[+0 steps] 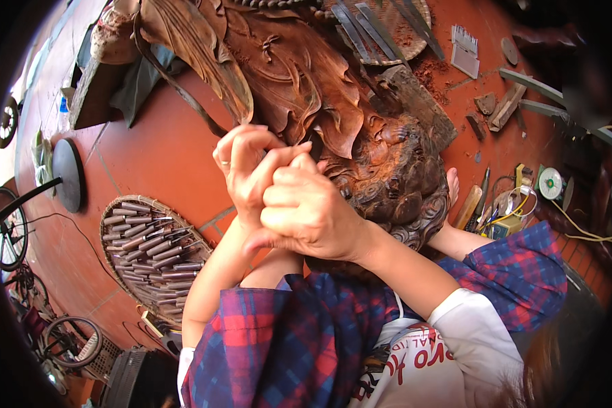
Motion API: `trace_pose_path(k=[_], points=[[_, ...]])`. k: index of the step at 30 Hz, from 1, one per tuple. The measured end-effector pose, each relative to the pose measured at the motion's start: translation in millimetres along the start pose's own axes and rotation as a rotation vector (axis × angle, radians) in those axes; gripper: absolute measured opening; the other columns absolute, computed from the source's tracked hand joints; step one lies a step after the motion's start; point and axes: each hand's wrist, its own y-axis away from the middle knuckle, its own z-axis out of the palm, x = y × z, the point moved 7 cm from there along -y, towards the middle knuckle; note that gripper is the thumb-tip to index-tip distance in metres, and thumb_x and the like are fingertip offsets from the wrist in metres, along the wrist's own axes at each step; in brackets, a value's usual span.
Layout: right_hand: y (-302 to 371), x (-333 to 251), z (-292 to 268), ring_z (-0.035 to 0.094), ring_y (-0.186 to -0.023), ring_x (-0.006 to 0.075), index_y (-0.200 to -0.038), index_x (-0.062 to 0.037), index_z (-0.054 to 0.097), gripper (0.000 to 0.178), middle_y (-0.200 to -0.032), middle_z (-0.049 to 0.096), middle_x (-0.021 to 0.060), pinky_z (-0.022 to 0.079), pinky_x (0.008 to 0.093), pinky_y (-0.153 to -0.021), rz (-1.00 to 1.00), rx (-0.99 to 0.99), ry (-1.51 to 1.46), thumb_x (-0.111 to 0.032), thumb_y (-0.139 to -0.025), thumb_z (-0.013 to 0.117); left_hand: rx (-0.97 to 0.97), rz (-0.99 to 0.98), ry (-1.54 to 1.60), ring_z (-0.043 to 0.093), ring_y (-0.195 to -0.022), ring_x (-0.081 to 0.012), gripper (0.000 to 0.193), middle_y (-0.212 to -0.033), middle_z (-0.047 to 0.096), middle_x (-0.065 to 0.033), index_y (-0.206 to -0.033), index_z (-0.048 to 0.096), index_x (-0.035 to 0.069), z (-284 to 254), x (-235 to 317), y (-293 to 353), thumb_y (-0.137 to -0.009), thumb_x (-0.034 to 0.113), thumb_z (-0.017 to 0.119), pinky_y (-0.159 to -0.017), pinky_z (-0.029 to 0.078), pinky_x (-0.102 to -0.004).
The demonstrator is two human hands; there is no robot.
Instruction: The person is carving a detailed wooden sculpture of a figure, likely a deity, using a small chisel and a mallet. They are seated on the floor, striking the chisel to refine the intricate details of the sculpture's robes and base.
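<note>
In the middle of the head view my two hands are pressed together above a large brown wood carving [299,81]. My left hand [246,170], with a ring on one finger, has its fingers bent and closed. Against it, nearer to me, my right hand [309,211] is balled into a fist. Whatever lies between the fingers is hidden or too small to tell. Carved folds of drapery stand just beyond my knuckles. To the right, the carving's darker, knobbly base [404,183] sits between my legs.
A woven basket [105,228] of wooden-handled chisels [153,248] lies on the red tile floor at left. Flat metal files [377,30] rest on a round tray at the top. Wood pieces [506,109] and a small dial scale [551,183] are at right. A round black stand base [69,175] is far left.
</note>
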Motion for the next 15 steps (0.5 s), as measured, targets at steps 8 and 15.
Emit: trace_pose_path(k=[8,15], points=[[3,1,1,0.048,-0.075,0.0242,-0.065,-0.0095,0.048,0.043,-0.073,0.045,0.0041,0.039,0.0402,-0.072,-0.021,-0.02,0.051,-0.038,-0.084,0.073,-0.085,-0.032,0.049,0.056,-0.096,-0.0248,0.028,-0.087,0.056,-0.003,-0.082,0.075,0.014,2,0,-5,-0.061,0.026,0.087,-0.085,0.039,-0.0404],[2,0,-2,0.049,-0.074,0.0241,-0.064,-0.0101,0.046,0.044,-0.07,0.045,0.0038,0.039,0.0417,-0.074,-0.003,-0.033,0.046,-0.038,-0.085,0.074,-0.089,0.028,0.0,0.058,-0.111,-0.0301,0.029,-0.087,0.059,-0.0041,-0.087,0.078,0.013,-1,6,-11,-0.062,0.027,0.088,-0.093,0.044,-0.0426]])
